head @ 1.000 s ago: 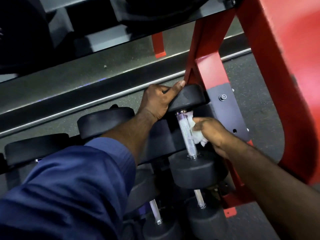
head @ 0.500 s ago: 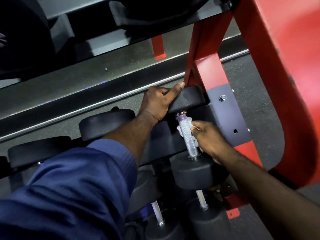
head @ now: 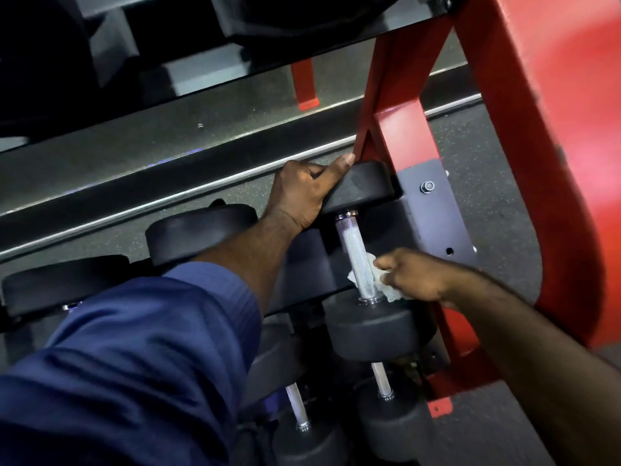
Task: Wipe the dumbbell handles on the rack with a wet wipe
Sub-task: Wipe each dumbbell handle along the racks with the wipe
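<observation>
Since half a second ago the right hand (head: 416, 277) has slid the wipe (head: 391, 293) down the handle (head: 353, 243), from its middle to its near end, so most of the knurled bar now shows bare above it.

Nearest, a blue sleeve (head: 134, 348) covers the left forearm at lower left. Under the hands, the lower dumbbells (head: 393, 428) lie on the bottom tier, thin steel bars showing between their black ends. Above them sits the near head (head: 373, 331), a black disc. Just above it the right hand's fingers are curled, pinching the white wipe. The wipe is wrapped round the low end of the handle, bunched on both sides of it, close to the collar. The handle runs up and slightly left to the far head (head: 364, 188). The left hand (head: 302, 193) grips that far head, thumb laid along its top edge and the other fingers curled over the far side, out of sight. Left of it lies a neighbour head (head: 198, 230). To the right, a grey plate (head: 437, 223) with a bolt (head: 427, 187) joins the red rack (head: 403, 136). Beyond is grey floor (head: 497, 163).
</observation>
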{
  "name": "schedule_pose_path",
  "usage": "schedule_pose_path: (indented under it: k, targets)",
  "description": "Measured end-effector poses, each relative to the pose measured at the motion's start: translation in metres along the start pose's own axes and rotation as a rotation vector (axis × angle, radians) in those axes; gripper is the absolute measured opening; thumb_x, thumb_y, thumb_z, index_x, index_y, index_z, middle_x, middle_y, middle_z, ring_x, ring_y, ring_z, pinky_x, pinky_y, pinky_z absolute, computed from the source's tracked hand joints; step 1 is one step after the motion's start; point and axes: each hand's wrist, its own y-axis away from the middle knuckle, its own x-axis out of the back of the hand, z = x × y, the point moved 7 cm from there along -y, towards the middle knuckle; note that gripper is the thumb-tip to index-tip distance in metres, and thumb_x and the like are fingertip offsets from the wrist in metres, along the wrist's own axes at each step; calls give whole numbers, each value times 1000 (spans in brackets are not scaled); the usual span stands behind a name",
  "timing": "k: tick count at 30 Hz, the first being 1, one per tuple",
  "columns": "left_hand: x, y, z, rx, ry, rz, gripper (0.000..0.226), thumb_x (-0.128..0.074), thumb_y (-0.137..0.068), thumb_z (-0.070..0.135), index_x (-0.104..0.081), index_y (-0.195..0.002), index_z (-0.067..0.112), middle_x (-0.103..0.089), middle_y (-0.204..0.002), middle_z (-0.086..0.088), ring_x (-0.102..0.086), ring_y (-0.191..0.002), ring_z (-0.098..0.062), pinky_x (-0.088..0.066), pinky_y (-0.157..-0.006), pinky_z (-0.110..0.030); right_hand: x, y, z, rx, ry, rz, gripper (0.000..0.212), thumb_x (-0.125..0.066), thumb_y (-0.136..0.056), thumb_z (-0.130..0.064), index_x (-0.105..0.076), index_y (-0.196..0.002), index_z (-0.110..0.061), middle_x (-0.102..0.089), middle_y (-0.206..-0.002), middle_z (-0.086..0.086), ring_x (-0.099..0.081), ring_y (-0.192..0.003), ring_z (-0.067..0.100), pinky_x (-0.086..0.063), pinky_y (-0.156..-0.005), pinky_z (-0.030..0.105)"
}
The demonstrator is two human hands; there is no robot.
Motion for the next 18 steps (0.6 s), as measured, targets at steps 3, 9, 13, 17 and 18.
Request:
schedule_pose_path:
  k: [3, 9, 13, 17, 18]
  targets:
    - [-1, 0, -1, 4, -5, 4, 78, -66, -89, 69, -35, -45, 13, -25, -48, 6, -25, -50, -15, -25, -51, -32, 10, 8, 1, -26, 58, -13, 23, -51, -94, 2, -62, -77, -11, -53, -61, -2, -45, -58, 12, -37, -52, 24]
    - [-1, 1, -2, 14, -24, 11, 78, -64, -87, 73, -44, -49, 8, -28, -48, 6, -28, -50, -14, -28, -51, -32, -2, 6, -9, -24, 290, -98, 13, -55, -88, -3, -60, -79, -10, -66, -90, 13, -59, -86, 25, -48, -77, 32]
    - [0, 0, -4, 6, -17, 17, 85, -62, -85, 77, -50, -55, -1, -31, -50, 2, -31, -50, -15, -31, -52, -34, -2, 5, -6, -2, 247, -119, 17, -55, -85, -4, -69, -94, -3, -72, -100, 16, -63, -89, 26, -52, -87, 42]
    - [1, -1, -3, 16, -19, 18, 84, -62, -84, 77, -48, -54, 0, -31, -49, 4, -30, -50, -13, -30, -52, -33, -3, 4, -2, 26, 270, -145, 10, -57, -87, -10, -66, -90, -6, -71, -93, 11, -62, -85, 22, -52, -86, 43]
    - [0, 0, -4, 22, -12, 10, 84, -62, -84, 77, -49, -54, 0, -32, -49, 3, -31, -51, -13, -30, -52, -33, -1, 4, -2, 25, 267, -144, 8, -57, -88, -6, -65, -85, -7, -70, -88, 10, -58, -80, 18, -51, -82, 42]
